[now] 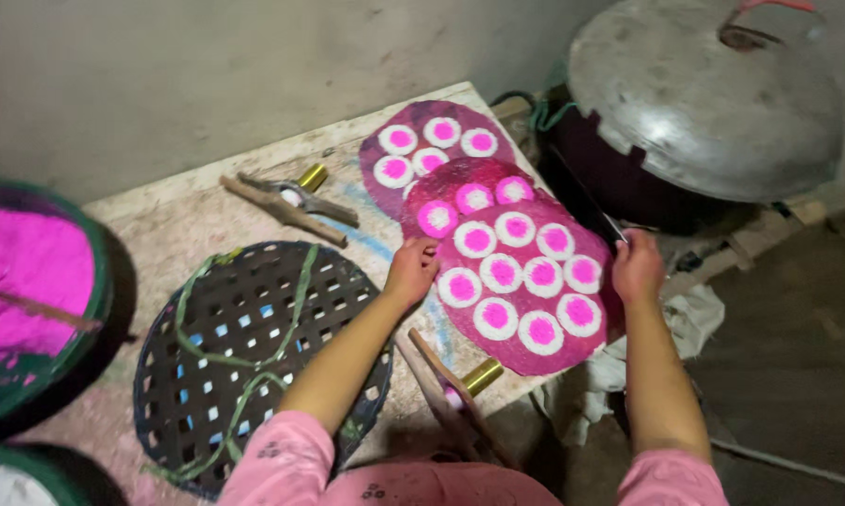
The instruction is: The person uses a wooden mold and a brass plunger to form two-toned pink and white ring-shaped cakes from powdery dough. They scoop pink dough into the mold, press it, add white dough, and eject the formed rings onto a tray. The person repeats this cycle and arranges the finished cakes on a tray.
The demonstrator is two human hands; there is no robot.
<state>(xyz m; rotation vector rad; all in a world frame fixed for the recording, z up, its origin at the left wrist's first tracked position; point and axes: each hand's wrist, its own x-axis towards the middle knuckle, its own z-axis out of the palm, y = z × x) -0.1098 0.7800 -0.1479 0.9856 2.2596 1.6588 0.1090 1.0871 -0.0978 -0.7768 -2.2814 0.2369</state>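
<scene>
A round pink tray (525, 351) of white cakes (503, 273) with pink centres is held at the table's (174, 220) right edge, the left hand (411, 269) and right hand (637, 266) closed on opposite rims; it is judged thin, flexible, its load soft and fragile, so rim holds kept level suit. Two more trays (385, 141) lie behind; no labels are seen

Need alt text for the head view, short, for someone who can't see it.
Seen from above, a person's left hand and right hand grip opposite edges of a round pink tray of white cakes with pink centres, stacked over two similar trays on a worn table. A dark woven tray and bowl of pink powder lie left; a metal lid upper right.
</scene>
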